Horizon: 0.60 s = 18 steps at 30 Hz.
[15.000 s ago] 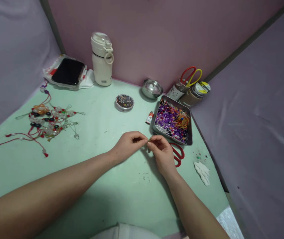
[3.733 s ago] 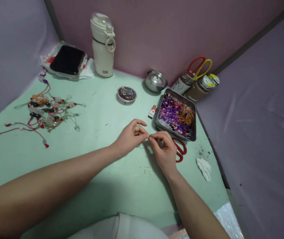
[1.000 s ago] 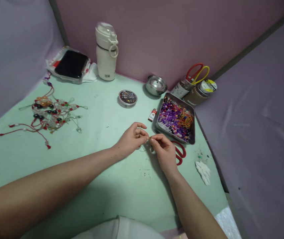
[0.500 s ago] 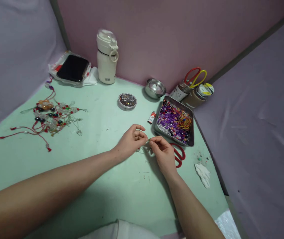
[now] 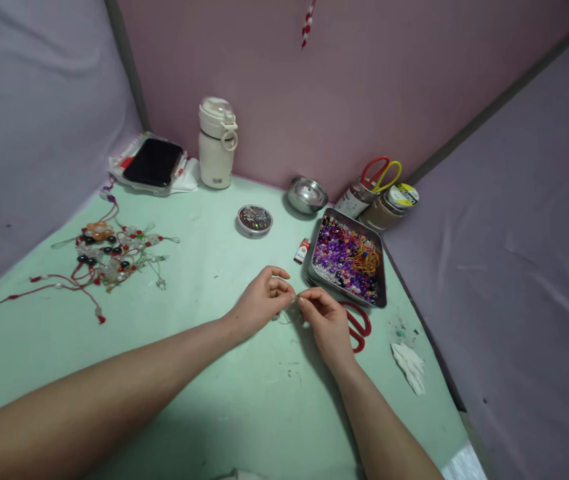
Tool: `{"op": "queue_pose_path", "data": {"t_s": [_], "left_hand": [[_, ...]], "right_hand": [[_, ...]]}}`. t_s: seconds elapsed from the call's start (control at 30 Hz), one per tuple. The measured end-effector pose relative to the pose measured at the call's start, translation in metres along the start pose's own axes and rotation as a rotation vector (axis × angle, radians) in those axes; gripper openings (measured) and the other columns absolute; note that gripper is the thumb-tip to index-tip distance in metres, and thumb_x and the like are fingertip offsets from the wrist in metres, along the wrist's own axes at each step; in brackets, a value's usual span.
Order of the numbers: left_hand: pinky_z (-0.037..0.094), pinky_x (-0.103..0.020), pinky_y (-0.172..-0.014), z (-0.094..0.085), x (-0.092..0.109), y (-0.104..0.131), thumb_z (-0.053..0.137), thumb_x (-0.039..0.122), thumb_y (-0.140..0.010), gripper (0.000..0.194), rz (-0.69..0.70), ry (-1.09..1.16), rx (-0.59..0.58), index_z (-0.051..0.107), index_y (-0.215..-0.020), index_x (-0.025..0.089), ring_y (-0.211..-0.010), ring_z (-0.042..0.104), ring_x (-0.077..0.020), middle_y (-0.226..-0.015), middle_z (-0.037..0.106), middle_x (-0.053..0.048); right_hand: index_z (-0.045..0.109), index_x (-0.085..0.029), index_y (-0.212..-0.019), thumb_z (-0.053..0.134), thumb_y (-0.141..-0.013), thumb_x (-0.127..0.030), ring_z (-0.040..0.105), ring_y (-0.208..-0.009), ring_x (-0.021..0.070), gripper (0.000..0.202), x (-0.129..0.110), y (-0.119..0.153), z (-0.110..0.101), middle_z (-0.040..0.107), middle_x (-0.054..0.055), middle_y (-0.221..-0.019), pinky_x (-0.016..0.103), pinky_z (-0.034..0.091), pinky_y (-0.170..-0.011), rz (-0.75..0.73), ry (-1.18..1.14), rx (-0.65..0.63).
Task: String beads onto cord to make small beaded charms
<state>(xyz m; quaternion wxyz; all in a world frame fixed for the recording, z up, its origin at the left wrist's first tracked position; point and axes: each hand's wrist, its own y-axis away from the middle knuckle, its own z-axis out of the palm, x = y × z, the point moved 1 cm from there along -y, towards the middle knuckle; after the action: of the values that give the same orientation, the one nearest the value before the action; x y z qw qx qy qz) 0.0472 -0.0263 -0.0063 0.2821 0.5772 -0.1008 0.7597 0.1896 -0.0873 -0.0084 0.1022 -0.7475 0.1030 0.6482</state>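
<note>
Over the middle of the table, my left hand [image 5: 263,297] pinches with thumb and forefinger, its other fingers loosely curled. Close beside it my right hand [image 5: 327,325] makes a similar pinch, fingertips nearly meeting the left ones. Between and below them runs a thin cord [image 5: 288,320], with a small red bead [image 5: 277,315] partly hidden under the left fingers. What exactly sits in the fingertips is too small to make out well. Red-handled scissors [image 5: 363,327] lie partly behind my right hand. Beyond it stands a metal tray [image 5: 385,287] of purple, red, black and clear beads with orange thread.
A heap of beaded cord ornaments [image 5: 107,250] lies at the left. Further back are a phone [image 5: 154,162], a cream bottle [image 5: 217,150], a round tin [image 5: 254,220], a steel bowl [image 5: 308,195], a lighter [image 5: 302,251] and jars [image 5: 383,208]. Crumpled tissue [image 5: 408,367] lies right.
My view has tilted up slightly, so the table things sit lower and a red-and-white hanging strand shows at the top. Both hands keep their pinch, nearly unmoved.
</note>
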Motion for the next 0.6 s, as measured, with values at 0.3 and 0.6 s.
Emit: {"op": "queue_pose_path", "data": {"t_s": [0.3, 0.6], "left_hand": [[0.039, -0.021, -0.05, 0.0007, 0.0004, -0.0002, 0.063, 0.021, -0.074, 0.033, 0.016, -0.021, 0.003, 0.044, -0.1, 0.02, -0.058, 0.05, -0.0078, -0.079, 0.061, 0.002], [0.038, -0.021, -0.054, 0.0035, 0.0026, 0.0012, 0.064, 0.017, -0.072, 0.034, 0.037, -0.028, 0.006, 0.044, -0.1, 0.019, -0.06, 0.052, -0.0078, -0.077, 0.062, 0.003]], "right_hand": [[0.065, -0.02, -0.078, 0.067, -0.078, -0.03, 0.047, -0.065, 0.0112, 0.01, -0.0046, 0.0005, 0.0016, 0.055, 0.0, -0.079, 0.025, 0.037, -0.058, -0.011, -0.003, -0.004], [0.06, -0.019, -0.073, 0.063, -0.078, -0.028, 0.047, -0.064, 0.0113, 0.011, -0.0089, 0.0009, 0.0048, 0.052, -0.001, -0.073, 0.024, 0.038, -0.058, -0.022, 0.022, 0.008]]}}
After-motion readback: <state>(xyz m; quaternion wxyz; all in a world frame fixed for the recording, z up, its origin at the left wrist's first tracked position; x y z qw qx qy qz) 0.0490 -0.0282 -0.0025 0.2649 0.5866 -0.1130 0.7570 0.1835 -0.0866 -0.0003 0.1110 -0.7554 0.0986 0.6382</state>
